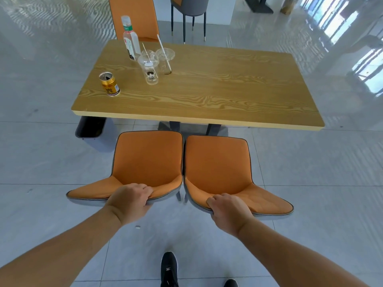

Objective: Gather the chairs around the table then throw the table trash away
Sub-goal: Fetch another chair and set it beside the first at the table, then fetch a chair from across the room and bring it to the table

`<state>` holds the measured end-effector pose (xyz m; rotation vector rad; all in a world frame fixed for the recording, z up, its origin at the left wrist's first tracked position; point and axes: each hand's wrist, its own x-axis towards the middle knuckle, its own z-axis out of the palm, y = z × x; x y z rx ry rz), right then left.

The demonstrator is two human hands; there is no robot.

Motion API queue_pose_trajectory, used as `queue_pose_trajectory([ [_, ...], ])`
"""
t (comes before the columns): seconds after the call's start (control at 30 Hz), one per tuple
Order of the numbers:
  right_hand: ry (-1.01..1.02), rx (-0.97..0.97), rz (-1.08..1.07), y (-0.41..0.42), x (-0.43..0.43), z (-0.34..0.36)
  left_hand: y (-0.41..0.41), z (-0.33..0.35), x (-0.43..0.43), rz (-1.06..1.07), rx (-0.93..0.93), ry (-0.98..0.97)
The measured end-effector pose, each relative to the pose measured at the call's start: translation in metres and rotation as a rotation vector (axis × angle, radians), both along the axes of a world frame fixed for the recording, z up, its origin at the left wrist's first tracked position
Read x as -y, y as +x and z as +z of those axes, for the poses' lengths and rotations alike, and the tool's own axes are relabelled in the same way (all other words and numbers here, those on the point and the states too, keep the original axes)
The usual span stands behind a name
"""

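Note:
Two orange chairs stand side by side just short of the near edge of the wooden table [207, 96]. My left hand [129, 200] grips the top of the left chair's backrest [145, 158]. My right hand [228, 210] grips the backrest top of the right chair [217, 164]. On the table's far left stand a gold can [109, 84], a clear plastic bottle [130, 38] and two clear plastic cups [149, 68] [165, 61] with straws. A third orange chair [132, 19] is at the table's far side.
A dark bin [90, 127] sits on the floor under the table's near left corner. A grey chair [189, 9] stands farther back beside a white block. My black shoes [169, 269] are on the grey tiled floor behind the chairs.

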<state>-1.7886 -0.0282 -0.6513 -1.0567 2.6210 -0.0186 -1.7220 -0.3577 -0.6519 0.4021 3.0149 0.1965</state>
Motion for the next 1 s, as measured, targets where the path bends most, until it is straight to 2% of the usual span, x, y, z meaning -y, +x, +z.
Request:
queue_pose_trajectory([
  [0.17, 0.07, 0.054, -0.11, -0.011, 0.003, 0.022, -0.017, 0.022, -0.02, 0.166, 0.052, 0.022],
  [0.37, -0.177, -0.213, -0.403, -0.06, -0.041, 0.111, -0.09, 0.121, -0.088, 0.337, -0.093, 0.024],
  [0.5, -0.254, -0.38, -0.484, -0.092, -0.106, 0.212, -0.137, 0.227, -0.162, 0.259, -0.287, 0.028],
  [0.67, -0.341, -0.603, -0.542, -0.096, -0.232, 0.337, -0.16, 0.344, -0.294, 0.122, -0.447, 0.082],
  [0.83, -0.35, -0.765, -0.61, -0.077, -0.379, 0.43, -0.163, 0.425, -0.42, 0.025, -0.55, 0.141],
  [1.0, -0.302, -0.854, -0.69, -0.063, -0.493, 0.482, -0.185, 0.472, -0.529, -0.065, -0.561, 0.18],
])
